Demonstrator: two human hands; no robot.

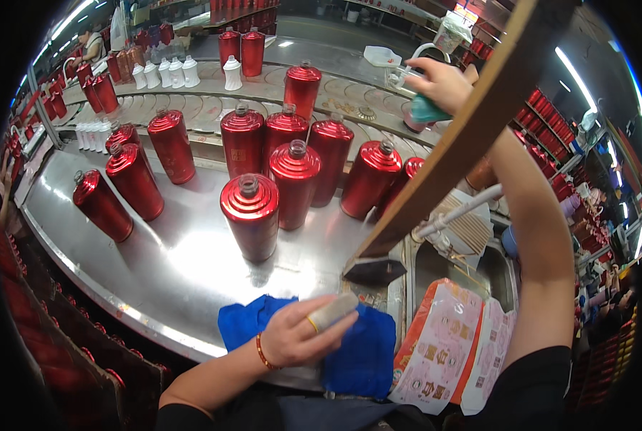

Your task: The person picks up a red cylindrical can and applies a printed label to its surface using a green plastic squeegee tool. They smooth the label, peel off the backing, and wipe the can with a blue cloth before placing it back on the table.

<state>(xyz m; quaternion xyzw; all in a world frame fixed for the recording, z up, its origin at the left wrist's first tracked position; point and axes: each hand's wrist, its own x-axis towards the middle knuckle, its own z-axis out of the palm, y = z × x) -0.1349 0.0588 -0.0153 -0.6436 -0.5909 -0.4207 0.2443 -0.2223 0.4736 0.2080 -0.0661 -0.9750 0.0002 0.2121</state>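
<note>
My left hand hovers over a folded blue cloth near the front edge. A greyish-white finger cover with a yellow rim sits on one finger. The other fingers curl in, and whether they hold anything is hidden. Stretched far forward at the right, my right hand is closed around a teal-green thing, whose exact kind is partly hidden by the fingers. Beside those fingers is a clear plastic piece. Ahead of my left hand stands a glossy red bottle, with several more red bottles behind it.
A wooden post slants between my arms. At the right are a sink and printed cardboard. Small white bottles stand on the conveyor behind the metal table. A white tub lies farther back.
</note>
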